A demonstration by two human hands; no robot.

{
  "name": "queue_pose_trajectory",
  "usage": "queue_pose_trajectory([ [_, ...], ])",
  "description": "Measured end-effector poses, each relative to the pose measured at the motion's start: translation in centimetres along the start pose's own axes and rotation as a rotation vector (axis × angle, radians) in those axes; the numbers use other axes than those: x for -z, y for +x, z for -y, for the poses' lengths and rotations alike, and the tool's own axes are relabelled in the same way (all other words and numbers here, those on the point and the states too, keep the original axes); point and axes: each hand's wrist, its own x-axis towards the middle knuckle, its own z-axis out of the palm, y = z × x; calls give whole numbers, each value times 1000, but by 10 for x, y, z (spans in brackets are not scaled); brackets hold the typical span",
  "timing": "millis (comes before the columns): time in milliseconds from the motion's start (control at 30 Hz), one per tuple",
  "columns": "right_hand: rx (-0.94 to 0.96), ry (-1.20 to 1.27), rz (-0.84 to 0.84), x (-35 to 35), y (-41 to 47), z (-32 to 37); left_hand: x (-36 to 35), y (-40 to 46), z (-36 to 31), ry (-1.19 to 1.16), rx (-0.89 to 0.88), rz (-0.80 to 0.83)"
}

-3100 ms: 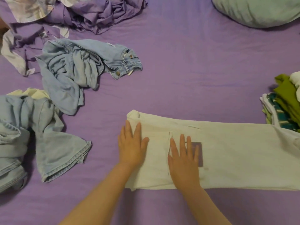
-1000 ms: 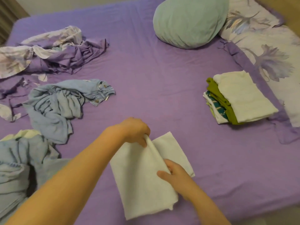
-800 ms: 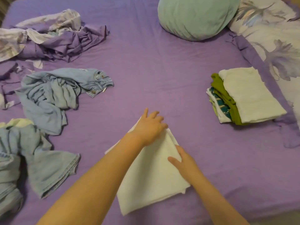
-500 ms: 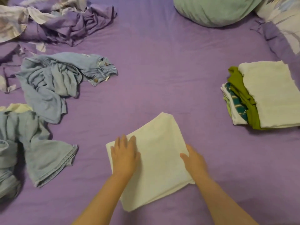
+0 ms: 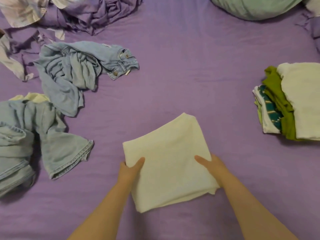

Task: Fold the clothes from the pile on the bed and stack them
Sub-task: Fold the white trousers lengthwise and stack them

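Note:
A cream garment (image 5: 170, 161), folded into a rough square, lies on the purple bed sheet (image 5: 190, 66) in front of me. My left hand (image 5: 130, 170) grips its left edge, thumb on top and fingers underneath. My right hand (image 5: 212, 166) grips its right edge the same way. At the right edge of view sits a stack of folded clothes (image 5: 294, 103): a cream piece on top, an olive green one and a teal striped one below. Unfolded light blue jeans (image 5: 76, 70) lie crumpled at the left.
More light blue denim (image 5: 26, 141) with a pale yellow piece behind it lies at the far left. A crumpled purple and floral sheet (image 5: 69, 13) fills the top left. A pale green pillow (image 5: 256, 6) is at the top right.
The long cream garment was folded down into a square. My hands went from pressing flat on top of it to gripping its left and right edges.

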Motion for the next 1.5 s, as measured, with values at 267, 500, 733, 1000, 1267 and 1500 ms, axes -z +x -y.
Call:
queue_pose_trajectory([
  [267,137,-96,-144,26,-41,-24,-6,-40,0,-21,-130,159],
  [500,49,18,-379,147,-100,-103,-118,-108,-7,114,-208,468],
  [733,-25,83,-495,263,-125,-170,-239,-177,10,265,-247,589],
  [1000,-17,-40,-545,357,-98,-196,-332,-202,22,370,-332,492],
  [1267,171,-956,-490,328,-84,-202,-357,-205,37,1587,-1212,507],
  [1500,62,-1077,-219,301,-67,-230,-354,-179,62,1923,-1068,535],
])
